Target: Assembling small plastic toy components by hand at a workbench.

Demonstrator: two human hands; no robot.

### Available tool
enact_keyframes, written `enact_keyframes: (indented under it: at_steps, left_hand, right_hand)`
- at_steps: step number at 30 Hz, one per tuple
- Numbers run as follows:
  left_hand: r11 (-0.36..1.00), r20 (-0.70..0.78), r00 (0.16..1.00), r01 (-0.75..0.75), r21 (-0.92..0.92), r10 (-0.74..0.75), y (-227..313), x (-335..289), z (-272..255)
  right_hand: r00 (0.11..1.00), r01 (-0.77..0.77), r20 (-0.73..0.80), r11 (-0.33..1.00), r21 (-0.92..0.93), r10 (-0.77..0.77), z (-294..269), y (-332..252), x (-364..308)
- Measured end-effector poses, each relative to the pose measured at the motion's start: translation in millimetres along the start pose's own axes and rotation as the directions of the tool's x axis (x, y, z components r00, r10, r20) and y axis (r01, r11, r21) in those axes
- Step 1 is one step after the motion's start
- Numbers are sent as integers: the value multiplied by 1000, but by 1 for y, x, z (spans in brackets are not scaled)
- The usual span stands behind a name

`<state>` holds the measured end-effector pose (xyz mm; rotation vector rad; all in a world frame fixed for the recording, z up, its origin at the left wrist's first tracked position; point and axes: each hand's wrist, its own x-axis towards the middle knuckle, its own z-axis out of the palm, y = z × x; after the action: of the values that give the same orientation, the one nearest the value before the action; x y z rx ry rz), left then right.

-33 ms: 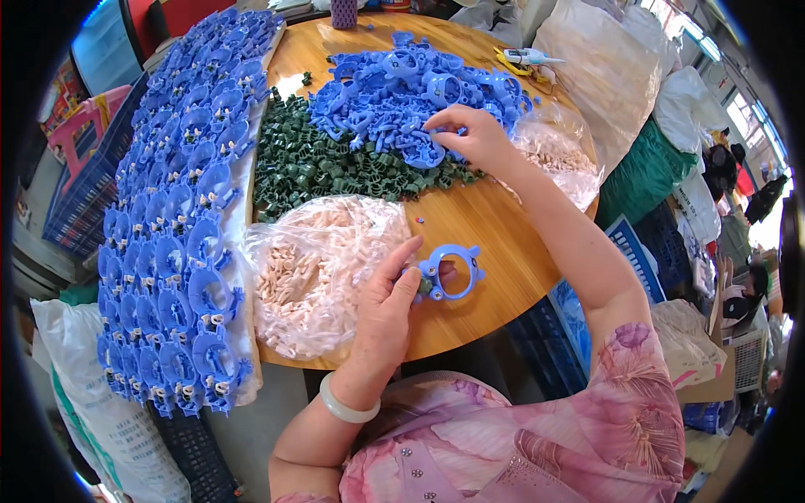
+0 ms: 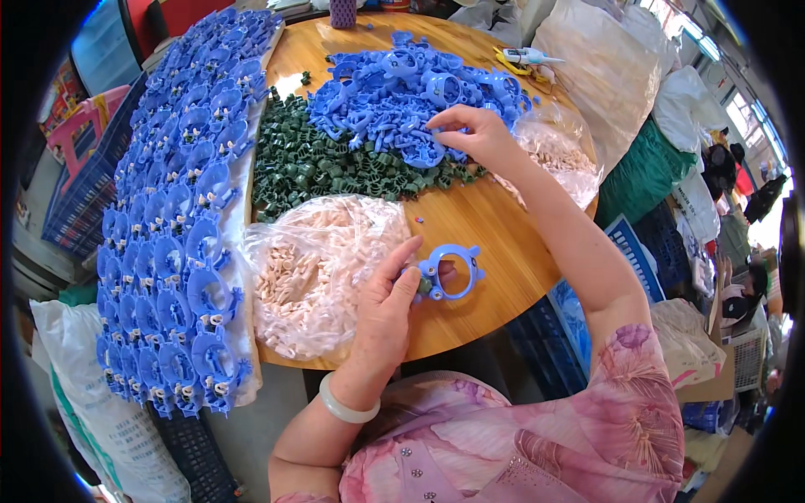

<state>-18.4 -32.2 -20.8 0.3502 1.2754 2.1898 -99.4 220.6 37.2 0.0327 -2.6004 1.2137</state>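
Observation:
My left hand [image 2: 387, 306] is closed around a blue plastic ring piece [image 2: 476, 274] with small rounded ears, holding it over the near side of the table. A dark green part [image 2: 424, 286] shows by the thumb, against the ring piece. Over the near right side of a heap of blue plastic parts [image 2: 377, 96], my right hand [image 2: 474, 138] has its thumb and forefinger drawn together; whatever lies between them is too small to make out. Dark green plastic parts [image 2: 335, 163] are piled between the blue heap and an opened clear bag of pale beige pieces [image 2: 289, 281].
Rows of assembled blue pieces [image 2: 172, 243] cover a long board left of the round wooden table [image 2: 495, 243]. Another bag of beige pieces [image 2: 558, 159] lies at the right edge. A white-tipped glue bottle [image 2: 528, 56] and a purple cup [image 2: 343, 12] are at the back.

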Motion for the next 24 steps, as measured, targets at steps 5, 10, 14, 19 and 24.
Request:
enact_keyframes:
  at_steps: [5,10,14,19,24]
  left_hand:
    - [993,15,1000,-2,-114,3,3,-2,1]
    - [990,31,1000,4,-141,1,6,2,5]
    - [987,33,999,6,-159,-1,7,1,4]
    - [978,41,999,22,-209,-14,8,0,4]
    - [973,45,999,14,-228,-4,7,0,4]
  right_hand:
    - [955,-284,232,796,534,186,-8,-19,-41]
    - [955,-102,296,945,311,5,-6,-2,-70]
    - [914,-229,392,930,286,105,-5,-2,-87]
    - [956,-275,229,829,487,182,-8,-13,-97]
    - [967,-181,254,798,574,36,2,-38,-107]
